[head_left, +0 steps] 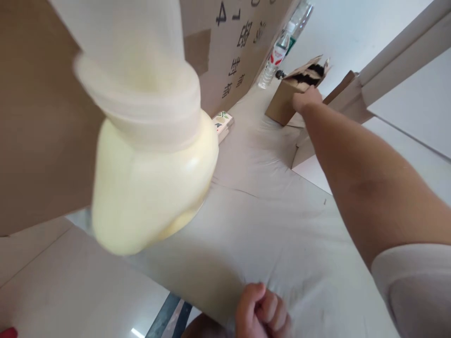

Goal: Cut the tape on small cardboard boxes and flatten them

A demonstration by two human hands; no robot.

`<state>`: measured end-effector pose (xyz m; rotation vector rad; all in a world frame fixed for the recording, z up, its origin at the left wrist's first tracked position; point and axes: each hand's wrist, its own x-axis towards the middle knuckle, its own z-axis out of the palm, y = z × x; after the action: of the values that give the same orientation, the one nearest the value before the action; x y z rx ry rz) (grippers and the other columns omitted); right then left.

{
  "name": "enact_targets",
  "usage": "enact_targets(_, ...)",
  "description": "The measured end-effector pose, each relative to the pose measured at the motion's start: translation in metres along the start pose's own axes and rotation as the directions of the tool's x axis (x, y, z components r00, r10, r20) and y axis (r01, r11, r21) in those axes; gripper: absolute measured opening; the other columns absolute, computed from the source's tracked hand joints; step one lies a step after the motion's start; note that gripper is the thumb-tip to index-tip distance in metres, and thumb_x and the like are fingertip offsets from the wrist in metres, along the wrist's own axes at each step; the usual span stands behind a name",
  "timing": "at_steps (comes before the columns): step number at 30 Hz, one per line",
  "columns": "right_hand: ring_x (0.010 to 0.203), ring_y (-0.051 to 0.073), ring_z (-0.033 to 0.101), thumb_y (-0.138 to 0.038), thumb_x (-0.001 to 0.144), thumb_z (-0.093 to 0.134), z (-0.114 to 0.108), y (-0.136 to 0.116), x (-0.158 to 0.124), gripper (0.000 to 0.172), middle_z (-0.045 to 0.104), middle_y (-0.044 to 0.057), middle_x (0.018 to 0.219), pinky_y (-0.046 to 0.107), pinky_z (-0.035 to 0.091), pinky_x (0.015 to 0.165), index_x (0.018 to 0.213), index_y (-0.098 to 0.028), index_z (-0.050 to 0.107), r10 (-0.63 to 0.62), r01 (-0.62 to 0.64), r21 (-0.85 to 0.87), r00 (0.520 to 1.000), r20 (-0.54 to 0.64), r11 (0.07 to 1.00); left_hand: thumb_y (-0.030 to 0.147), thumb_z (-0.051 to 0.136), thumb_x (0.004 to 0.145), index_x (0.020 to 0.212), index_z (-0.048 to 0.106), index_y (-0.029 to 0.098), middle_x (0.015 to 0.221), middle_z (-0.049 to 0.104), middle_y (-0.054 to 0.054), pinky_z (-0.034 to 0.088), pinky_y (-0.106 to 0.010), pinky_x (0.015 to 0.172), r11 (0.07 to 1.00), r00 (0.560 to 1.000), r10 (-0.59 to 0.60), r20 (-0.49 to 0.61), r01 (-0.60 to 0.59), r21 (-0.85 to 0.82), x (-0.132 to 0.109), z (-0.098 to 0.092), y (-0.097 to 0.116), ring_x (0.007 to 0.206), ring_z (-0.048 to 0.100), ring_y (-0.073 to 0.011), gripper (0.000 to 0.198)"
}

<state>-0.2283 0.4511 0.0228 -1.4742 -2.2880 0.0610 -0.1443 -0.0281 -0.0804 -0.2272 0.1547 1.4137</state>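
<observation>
Out at arm's length, my right hand [307, 99] is closed at the near right edge of a small brown cardboard box [282, 104]. Its fingertips are partly hidden. The box's flaps stand up, and dark stuff [310, 74] shows at its top. My left hand [262, 312] is curled into a loose fist at the bottom, low over the covered table [253, 225], with nothing visible in it. Large and close to the camera hangs a smooth pale yellow, rounded object [151, 192] with a whitish collar [141, 108]; its kind is unclear.
A big printed carton [225, 51] stands behind the pale yellow object. Clear plastic bottles [275, 58] lean near the wall. A small stack of printed cards or packets [223, 123] lies by the carton. White boxes [317, 164] line the right side. Tiled floor [70, 281] shows lower left.
</observation>
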Motion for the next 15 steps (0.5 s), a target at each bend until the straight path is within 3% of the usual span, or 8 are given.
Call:
enact_targets(2,0.144,0.031,0.045,-0.022,0.094,0.045,-0.007,-0.018,-0.019,0.056,0.045,0.032,0.15,0.05,0.032,0.12,0.146,0.001,0.042,0.107,-0.107,0.004,0.994,-0.013,0.994,0.056,0.082,0.062,0.048,0.013,0.019,0.043,0.01,0.009,0.006,-0.025,0.042,0.999,0.983,0.047,-0.179,-0.043,0.031,0.004,0.006,0.003,0.038,0.012,-0.0027,0.08)
enact_targets(4,0.146,0.028,0.043,-0.024,0.093,0.048,-0.018,-0.038,-0.047,0.062,0.044,0.026,0.155,0.043,0.032,0.122,0.15,-0.002,0.039,0.097,-0.096,0.041,0.995,-0.027,0.995,0.049,0.079,0.062,0.051,0.017,0.02,0.048,0.015,0.009,0.011,-0.024,0.044,0.98,0.936,0.19,-0.297,-0.161,0.12,0.008,0.013,0.008,0.043,0.014,-0.0038,0.07)
enact_targets(6,0.146,0.027,0.044,-0.026,0.091,0.049,-0.035,-0.051,-0.087,0.065,0.046,0.02,0.156,0.042,0.034,0.122,0.151,-0.007,0.04,0.043,-0.04,0.087,0.998,-0.037,0.995,0.045,0.072,0.067,0.053,0.025,0.02,0.054,0.021,0.007,0.016,-0.024,0.047,0.93,0.893,0.337,-0.299,-0.266,0.253,0.012,0.019,0.013,0.048,0.017,-0.0055,0.055)
enact_targets(9,0.145,0.028,0.047,-0.029,0.088,0.052,-0.064,-0.044,-0.177,0.06,0.051,0.015,0.155,0.048,0.032,0.124,0.145,-0.014,0.053,-0.006,0.027,0.384,0.998,-0.055,0.923,0.045,0.059,0.077,0.056,0.033,0.02,0.056,0.027,0.005,0.024,-0.025,0.051,0.751,0.797,0.577,-0.175,-0.434,0.497,0.014,0.019,0.017,0.051,0.023,-0.0093,0.042)
enact_targets(10,0.143,0.028,0.048,-0.033,0.087,0.055,-0.074,-0.034,-0.215,0.057,0.053,0.013,0.154,0.049,0.033,0.123,0.141,-0.017,0.057,0.038,-0.004,0.5,0.998,-0.058,0.866,0.046,0.055,0.08,0.057,0.034,0.021,0.057,0.029,0.004,0.027,-0.026,0.052,0.669,0.74,0.659,-0.139,-0.491,0.558,0.014,0.017,0.017,0.053,0.027,-0.0108,0.039)
enact_targets(12,0.14,0.029,0.051,-0.042,0.086,0.06,-0.092,-0.001,-0.3,0.053,0.059,0.012,0.149,0.05,0.037,0.12,0.133,-0.02,0.065,0.157,-0.077,0.695,0.986,-0.051,0.715,0.044,0.049,0.085,0.064,0.04,0.022,0.063,0.038,0.002,0.036,-0.028,0.061,0.482,0.568,0.814,-0.12,-0.546,0.686,0.015,0.014,0.012,0.061,0.038,-0.0139,0.032)
enact_targets(14,0.13,0.029,0.06,-0.046,0.08,0.069,-0.109,0.042,-0.384,0.053,0.066,0.012,0.139,0.05,0.046,0.111,0.127,-0.021,0.069,0.376,-0.152,0.82,0.923,-0.082,0.552,0.043,0.048,0.087,0.08,0.052,0.022,0.082,0.054,-0.002,0.044,-0.032,0.078,0.333,0.415,0.903,-0.109,-0.517,0.788,0.016,0.014,0.001,0.082,0.052,-0.0183,0.022)
enact_targets(15,0.119,0.029,0.066,-0.046,0.076,0.074,-0.118,0.065,-0.421,0.055,0.069,0.011,0.134,0.049,0.051,0.103,0.125,-0.021,0.069,0.484,-0.182,0.87,0.872,-0.072,0.458,0.043,0.05,0.088,0.091,0.055,0.023,0.096,0.059,-0.005,0.045,-0.035,0.089,0.275,0.372,0.925,-0.081,-0.505,0.818,0.016,0.015,-0.007,0.096,0.056,-0.0207,0.021)
